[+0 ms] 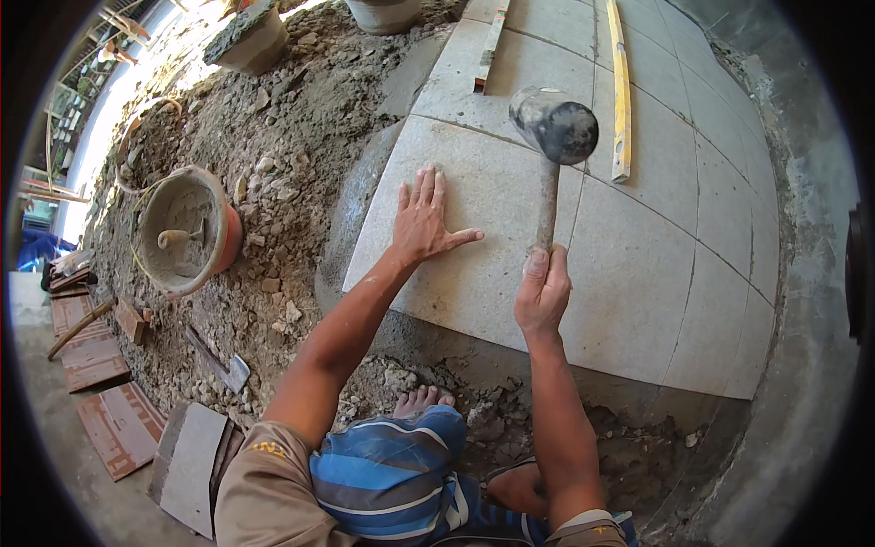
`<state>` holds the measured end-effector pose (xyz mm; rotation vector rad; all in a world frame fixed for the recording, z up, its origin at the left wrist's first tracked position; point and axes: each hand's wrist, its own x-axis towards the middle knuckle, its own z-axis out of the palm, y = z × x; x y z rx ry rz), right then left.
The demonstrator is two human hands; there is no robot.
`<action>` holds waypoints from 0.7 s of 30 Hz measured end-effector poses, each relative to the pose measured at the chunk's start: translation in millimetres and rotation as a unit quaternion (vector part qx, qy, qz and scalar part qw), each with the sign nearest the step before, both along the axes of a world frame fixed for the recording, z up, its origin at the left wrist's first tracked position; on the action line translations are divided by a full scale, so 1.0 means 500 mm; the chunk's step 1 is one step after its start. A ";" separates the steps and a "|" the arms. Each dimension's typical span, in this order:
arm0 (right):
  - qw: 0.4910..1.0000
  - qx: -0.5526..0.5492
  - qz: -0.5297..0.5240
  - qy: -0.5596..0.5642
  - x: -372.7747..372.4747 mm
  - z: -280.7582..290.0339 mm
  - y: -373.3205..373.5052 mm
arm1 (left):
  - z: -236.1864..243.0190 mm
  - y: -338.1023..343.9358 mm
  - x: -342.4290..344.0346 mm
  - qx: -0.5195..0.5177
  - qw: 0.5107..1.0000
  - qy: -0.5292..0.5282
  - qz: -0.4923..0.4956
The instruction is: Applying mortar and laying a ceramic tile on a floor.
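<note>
My left hand (427,219) lies flat on a light grey floor tile (483,182), its fingers stretched out and the thumb pointing right. My right hand (544,294) grips the handle of a rubber mallet (556,128), and its black head is raised above the tiles. The tile under my left hand sits at the near left of a laid tile surface, with mortar showing along its left and front edges. A yellow spirit level (620,100) rests on the tiles beyond the mallet. Left of it lies another straight bar (492,46), light with a dark end.
Rubble and soil spread to the left, holding a bucket (221,223) with mortar and a trowel (178,238). More buckets (248,41) stand farther back. A hatchet-like tool (219,360) and loose tiles (191,465) lie at lower left. A grey wall (820,273) bounds the right side.
</note>
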<state>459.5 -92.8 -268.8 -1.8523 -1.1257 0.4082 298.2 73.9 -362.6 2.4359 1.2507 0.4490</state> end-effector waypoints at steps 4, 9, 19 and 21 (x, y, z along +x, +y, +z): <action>0.998 -0.039 0.038 -0.043 -0.021 -0.042 0.053 | -0.007 -0.023 -0.040 0.052 0.990 0.105 0.079; 0.985 -0.131 0.047 -0.104 -0.027 -0.100 0.089 | -0.008 -0.033 -0.048 0.092 0.992 0.055 0.073; 0.964 -0.223 0.034 -0.138 -0.030 -0.115 0.026 | -0.027 -0.028 -0.053 0.091 0.991 0.053 0.079; 0.967 -0.209 0.041 -0.142 -0.028 -0.097 0.012 | -0.026 -0.029 -0.055 0.083 0.992 0.037 0.091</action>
